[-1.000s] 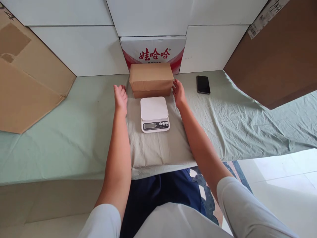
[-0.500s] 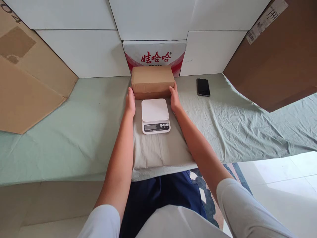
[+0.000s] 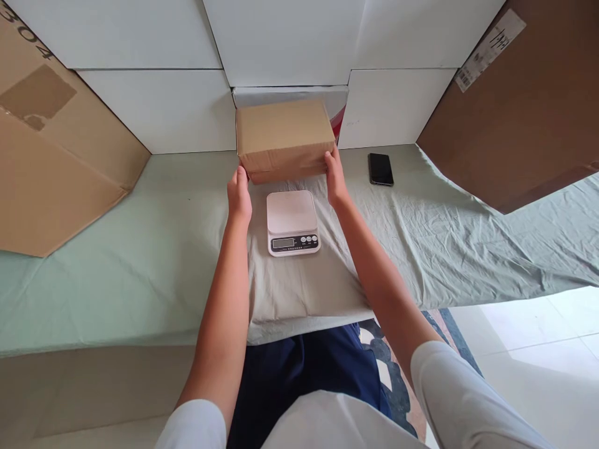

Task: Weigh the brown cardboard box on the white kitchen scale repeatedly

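A brown cardboard box (image 3: 283, 137) is held up off the cloth between both my hands, just behind a white digital kitchen scale (image 3: 292, 222). My left hand (image 3: 239, 193) presses the box's lower left corner. My right hand (image 3: 336, 176) grips its lower right edge. The scale sits on the pale green cloth (image 3: 140, 249) with nothing on its platform, its display facing me. The lifted box hides most of a red-and-white printed carton (image 3: 337, 103) behind it.
A black phone (image 3: 380, 169) lies on the cloth to the right of the box. White boxes (image 3: 159, 106) form a wall at the back. A flattened cardboard sheet (image 3: 51, 156) leans at the left, a large brown carton (image 3: 515, 106) at the right.
My hands closed in on the two ends of the brown box, gripped it and raised it off the cloth; it now covers the red lettering behind it.
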The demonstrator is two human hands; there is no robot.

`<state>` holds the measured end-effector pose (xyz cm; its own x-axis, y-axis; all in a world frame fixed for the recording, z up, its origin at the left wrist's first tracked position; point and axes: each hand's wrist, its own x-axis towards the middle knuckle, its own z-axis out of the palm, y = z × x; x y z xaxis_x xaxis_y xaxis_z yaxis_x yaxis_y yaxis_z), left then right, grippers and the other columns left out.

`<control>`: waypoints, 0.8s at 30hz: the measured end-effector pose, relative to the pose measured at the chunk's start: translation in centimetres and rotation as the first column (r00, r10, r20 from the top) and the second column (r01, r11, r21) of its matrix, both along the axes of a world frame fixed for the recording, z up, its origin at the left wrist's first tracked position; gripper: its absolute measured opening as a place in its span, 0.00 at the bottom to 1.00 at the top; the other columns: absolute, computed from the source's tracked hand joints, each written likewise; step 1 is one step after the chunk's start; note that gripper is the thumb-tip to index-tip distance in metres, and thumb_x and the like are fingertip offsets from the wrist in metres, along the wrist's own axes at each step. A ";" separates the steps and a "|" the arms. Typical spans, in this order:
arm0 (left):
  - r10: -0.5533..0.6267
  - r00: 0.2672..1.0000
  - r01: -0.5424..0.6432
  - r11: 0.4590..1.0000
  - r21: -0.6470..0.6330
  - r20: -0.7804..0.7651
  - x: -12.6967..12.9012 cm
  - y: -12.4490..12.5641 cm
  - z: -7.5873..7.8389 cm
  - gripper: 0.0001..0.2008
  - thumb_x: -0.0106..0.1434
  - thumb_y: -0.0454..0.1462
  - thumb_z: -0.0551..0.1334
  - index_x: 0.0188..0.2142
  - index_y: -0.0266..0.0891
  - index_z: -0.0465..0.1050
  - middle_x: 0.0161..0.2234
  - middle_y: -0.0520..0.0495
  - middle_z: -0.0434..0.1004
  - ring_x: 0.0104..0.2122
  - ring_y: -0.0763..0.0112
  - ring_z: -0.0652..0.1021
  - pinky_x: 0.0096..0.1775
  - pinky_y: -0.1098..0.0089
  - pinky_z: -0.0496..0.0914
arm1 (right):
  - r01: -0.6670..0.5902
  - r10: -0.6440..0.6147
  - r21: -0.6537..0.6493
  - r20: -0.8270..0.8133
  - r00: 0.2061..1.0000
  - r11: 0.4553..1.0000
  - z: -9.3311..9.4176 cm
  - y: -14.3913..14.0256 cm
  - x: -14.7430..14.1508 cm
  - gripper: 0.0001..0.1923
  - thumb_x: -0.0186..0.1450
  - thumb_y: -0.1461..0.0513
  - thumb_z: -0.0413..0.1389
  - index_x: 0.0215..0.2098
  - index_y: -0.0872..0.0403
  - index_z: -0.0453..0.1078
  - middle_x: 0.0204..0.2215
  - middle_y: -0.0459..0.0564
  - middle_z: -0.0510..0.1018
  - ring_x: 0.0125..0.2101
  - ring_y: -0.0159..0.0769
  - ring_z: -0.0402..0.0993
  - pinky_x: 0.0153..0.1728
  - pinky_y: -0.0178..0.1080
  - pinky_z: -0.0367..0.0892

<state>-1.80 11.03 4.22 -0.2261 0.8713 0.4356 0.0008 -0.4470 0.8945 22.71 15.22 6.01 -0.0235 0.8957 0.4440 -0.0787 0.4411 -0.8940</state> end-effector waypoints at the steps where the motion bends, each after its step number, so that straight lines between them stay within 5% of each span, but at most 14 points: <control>1: 0.014 1.000 -0.014 1.000 0.011 0.001 0.0 -1.0 0.6 0.41 0.63 0.67 0.53 0.56 0.37 0.76 0.60 0.35 0.78 0.67 0.52 0.72 0.69 0.55 0.62 | -0.007 0.005 0.042 0.028 1.000 0.999 1.0 -0.8 0.1 0.44 0.63 0.31 0.46 0.72 0.38 0.51 0.76 0.36 0.55 0.78 0.42 0.44 0.79 0.52 0.41; 5: -0.026 0.999 0.027 0.999 0.040 -0.020 -0.3 -6.2 2.2 0.42 0.63 0.67 0.53 0.60 0.39 0.74 0.65 0.36 0.74 0.69 0.51 0.70 0.70 0.55 0.63 | -0.010 -0.002 0.137 0.084 0.996 0.990 2.9 -6.3 0.9 0.43 0.65 0.31 0.43 0.74 0.32 0.45 0.77 0.29 0.48 0.80 0.43 0.33 0.80 0.56 0.33; 11: -0.090 0.988 0.092 0.996 0.004 -0.126 -0.7 -12.8 0.5 0.40 0.65 0.65 0.54 0.64 0.41 0.72 0.66 0.37 0.73 0.70 0.48 0.67 0.70 0.54 0.62 | -0.022 0.019 0.046 0.070 0.997 0.999 -0.6 -14.0 1.7 0.40 0.67 0.32 0.42 0.74 0.28 0.40 0.78 0.28 0.44 0.80 0.41 0.29 0.80 0.57 0.33; 18: 0.077 0.985 -0.079 0.997 -0.008 -0.155 0.4 -14.2 -1.7 0.42 0.66 0.66 0.51 0.64 0.39 0.70 0.62 0.34 0.76 0.67 0.49 0.72 0.67 0.55 0.66 | -0.067 0.068 -0.023 0.020 0.998 0.997 -2.4 -15.2 0.7 0.39 0.69 0.39 0.49 0.74 0.31 0.42 0.78 0.32 0.43 0.79 0.42 0.35 0.80 0.55 0.37; 24: 0.095 0.966 -0.117 0.990 -0.080 -0.239 0.2 -14.3 -2.1 0.44 0.65 0.67 0.48 0.61 0.35 0.73 0.56 0.34 0.80 0.63 0.49 0.76 0.63 0.54 0.71 | -0.059 0.060 -0.067 0.012 0.998 0.996 -3.4 -14.7 0.9 0.37 0.70 0.39 0.46 0.74 0.32 0.42 0.78 0.34 0.44 0.79 0.42 0.36 0.80 0.56 0.38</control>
<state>-1.60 -3.25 2.09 -0.2206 0.8868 0.4061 0.2579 -0.3485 0.9011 23.62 0.54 2.62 -0.0830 0.9202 0.3825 -0.0903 0.3753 -0.9225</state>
